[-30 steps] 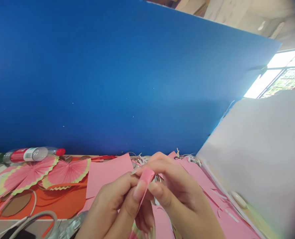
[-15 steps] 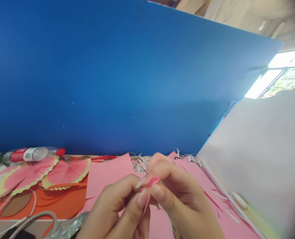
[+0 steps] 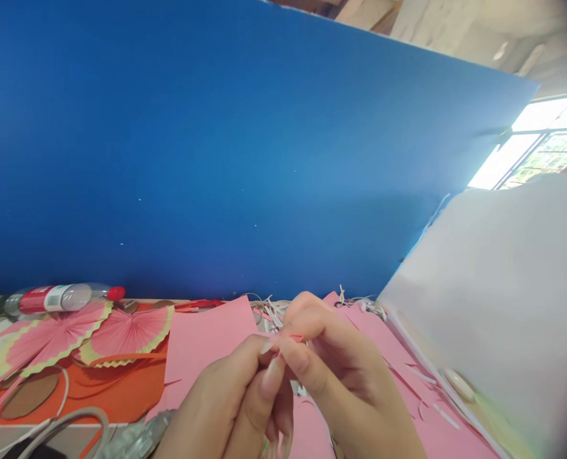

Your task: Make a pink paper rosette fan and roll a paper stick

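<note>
A small pink paper strip (image 3: 296, 337) shows just above my pinched fingertips, mostly hidden by them. My left hand (image 3: 238, 395) has its thumb and forefinger closed on the strip from the left. From the right, the thumb and forefinger of my right hand (image 3: 340, 376) pinch the same strip, fingertips touching those of the left. Below and behind both hands lie pink paper sheets (image 3: 206, 335).
Pleated pink fans with yellow edges (image 3: 134, 331) lie at left on orange paper (image 3: 134, 395). Behind them lies a plastic bottle (image 3: 63, 298). A blue panel (image 3: 245, 153) stands at the back, a white panel (image 3: 493, 280) at right. Paper shreds (image 3: 273, 311) litter the back.
My right thumb has moved up and left over the pink strip, so less of it shows. The strip's lower length between my hands no longer shows.
</note>
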Demonstrator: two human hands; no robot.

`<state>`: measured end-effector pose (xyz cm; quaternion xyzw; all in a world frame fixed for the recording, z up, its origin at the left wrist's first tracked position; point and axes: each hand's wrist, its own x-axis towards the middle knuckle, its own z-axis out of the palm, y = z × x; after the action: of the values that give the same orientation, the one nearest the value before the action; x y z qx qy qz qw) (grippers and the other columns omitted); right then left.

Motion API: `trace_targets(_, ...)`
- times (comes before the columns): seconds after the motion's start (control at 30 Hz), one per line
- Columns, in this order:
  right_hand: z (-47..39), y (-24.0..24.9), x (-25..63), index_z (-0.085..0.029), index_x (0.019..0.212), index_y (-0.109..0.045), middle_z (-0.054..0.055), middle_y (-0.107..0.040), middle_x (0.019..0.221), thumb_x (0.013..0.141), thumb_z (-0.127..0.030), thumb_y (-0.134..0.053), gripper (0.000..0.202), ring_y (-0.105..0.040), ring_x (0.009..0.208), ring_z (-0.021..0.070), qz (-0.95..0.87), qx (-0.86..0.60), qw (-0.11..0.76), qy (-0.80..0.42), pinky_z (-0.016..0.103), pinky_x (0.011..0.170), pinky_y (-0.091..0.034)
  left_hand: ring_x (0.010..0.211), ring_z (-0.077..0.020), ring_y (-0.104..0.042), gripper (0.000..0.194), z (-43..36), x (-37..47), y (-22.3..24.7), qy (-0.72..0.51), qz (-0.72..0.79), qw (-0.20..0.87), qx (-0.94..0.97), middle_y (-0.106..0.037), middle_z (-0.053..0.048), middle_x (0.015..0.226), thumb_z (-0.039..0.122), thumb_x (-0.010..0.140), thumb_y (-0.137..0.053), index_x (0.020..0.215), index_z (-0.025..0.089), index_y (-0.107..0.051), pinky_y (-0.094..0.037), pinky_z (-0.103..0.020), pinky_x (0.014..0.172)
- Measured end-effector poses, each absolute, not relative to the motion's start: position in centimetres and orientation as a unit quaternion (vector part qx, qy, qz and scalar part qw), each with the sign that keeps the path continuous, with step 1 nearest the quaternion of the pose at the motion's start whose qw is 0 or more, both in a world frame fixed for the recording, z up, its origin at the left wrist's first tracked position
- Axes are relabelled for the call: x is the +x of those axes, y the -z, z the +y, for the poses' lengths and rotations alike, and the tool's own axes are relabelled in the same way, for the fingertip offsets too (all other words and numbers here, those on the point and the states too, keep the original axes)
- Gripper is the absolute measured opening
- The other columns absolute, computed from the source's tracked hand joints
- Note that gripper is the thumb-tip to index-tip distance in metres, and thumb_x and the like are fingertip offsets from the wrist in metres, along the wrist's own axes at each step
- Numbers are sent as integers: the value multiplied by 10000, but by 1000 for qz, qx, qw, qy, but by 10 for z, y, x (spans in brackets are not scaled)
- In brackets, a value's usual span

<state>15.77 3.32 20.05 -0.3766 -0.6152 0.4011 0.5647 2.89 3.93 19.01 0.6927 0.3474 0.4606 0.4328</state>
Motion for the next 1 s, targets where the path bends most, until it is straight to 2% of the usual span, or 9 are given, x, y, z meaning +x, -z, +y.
trace_targets(0.13, 35, -200, 159, -204, 658, -567, 3, -543, 643, 885, -289, -527, 245, -527, 660, 139, -623, -381, 561, -390, 256, 568, -416, 417, -135, -498, 351, 41, 30, -190, -462, 373, 379, 710, -568, 10, 525, 413, 906, -425, 659, 246, -610, -455, -233, 425)
trace_targets(0.27, 38, -198, 155, -207, 709, -555, -8, -562, 705, 887, -249, -516, 187, -539, 683, 128, -595, -420, 581, -363, 250, 600, -425, 445, -143, -507, 346, 42, 28, -184, -447, 401, 345, 721, -543, 17, 514, 384, 930, -375, 701, 239, -591, -447, -221, 430)
trace_targets(0.4, 39, -198, 153, -209, 722, -558, -6, -574, 719, 884, -263, -521, 174, -551, 718, 136, -592, -443, 582, -339, 246, 598, -420, 602, -151, -590, 215, 42, 28, -175, -448, 410, 288, 740, -629, 1, 682, 351, 914, -428, 807, 228, -568, -500, -221, 570)
trace_targets(0.5, 39, -198, 153, -208, 714, -557, -6, -572, 723, 882, -264, -522, 181, -549, 716, 137, -597, -428, 589, -336, 259, 648, -435, 597, -139, -588, 213, 43, 28, -173, -451, 411, 266, 746, -635, 17, 687, 302, 933, -395, 797, 232, -544, -485, -214, 582)
trace_targets(0.77, 37, -195, 152, -210, 717, -569, -13, -563, 711, 888, -250, -516, 183, -534, 686, 123, -595, -417, 595, -344, 254, 646, -427, 451, -139, -470, 336, 46, 27, -178, -477, 390, 273, 739, -519, 24, 523, 379, 933, -369, 685, 253, -557, -418, -218, 441)
trace_targets(1.0, 36, -199, 152, -218, 712, -584, -20, -570, 722, 882, -220, -528, 179, -535, 695, 117, -610, -407, 597, -324, 251, 663, -422, 498, -103, -433, 260, 43, 29, -171, -484, 390, 329, 711, -476, 46, 567, 317, 936, -394, 708, 220, -476, -413, -178, 499)
